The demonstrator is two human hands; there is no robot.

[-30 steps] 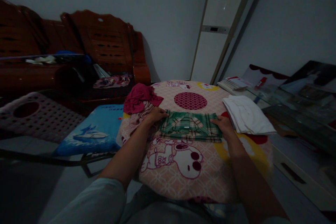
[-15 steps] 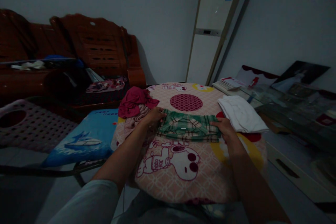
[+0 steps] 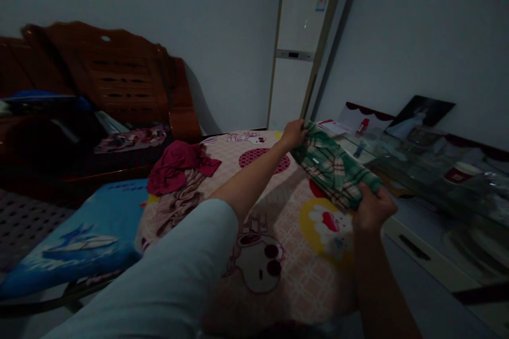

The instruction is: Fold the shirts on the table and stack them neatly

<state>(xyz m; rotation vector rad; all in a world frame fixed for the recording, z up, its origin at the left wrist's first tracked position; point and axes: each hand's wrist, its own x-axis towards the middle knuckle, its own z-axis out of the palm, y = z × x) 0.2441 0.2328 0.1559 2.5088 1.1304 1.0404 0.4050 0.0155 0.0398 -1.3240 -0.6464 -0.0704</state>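
Note:
A folded green plaid shirt (image 3: 332,161) is held up over the right side of the round table, tilted down toward me. My left hand (image 3: 293,135) is closed on its far left end. My right hand (image 3: 374,206) grips the near right end, thumb on top. The folded white cloth is hidden behind the shirt. On the table's left side lie a crumpled dark pink garment (image 3: 181,164) and a brownish-pink garment (image 3: 185,196), apart from both hands. A patterned cover (image 3: 302,286) with cartoon dogs is spread over the table.
To the left is a chair with a blue cushion (image 3: 87,233). A carved wooden sofa (image 3: 119,79) stands behind it. On the right is a glass-topped cabinet (image 3: 421,169) holding a paper cup (image 3: 461,172) and a dark picture (image 3: 423,116). A tall white air conditioner (image 3: 294,79) stands at the back.
Both hands have lifted the plaid shirt off the table and carried it right, over where the white cloth lay. The view has turned somewhat to the right.

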